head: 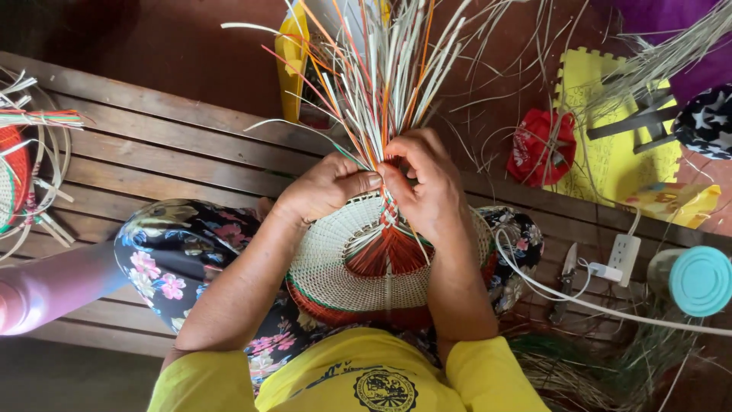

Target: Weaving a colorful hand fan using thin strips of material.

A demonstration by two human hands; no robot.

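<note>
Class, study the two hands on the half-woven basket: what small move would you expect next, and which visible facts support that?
Probably the right hand tucks one loose strip across the next upright while the left hand pins the rim. Both hands pinch where the round cream-and-orange woven basket ends, and the unwoven cream and orange strips fan upward from that point, so the row looks unfinished.

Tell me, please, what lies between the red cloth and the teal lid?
In the head view, a white power strip lies on the wooden slats between the red cloth and the teal lid.
</note>
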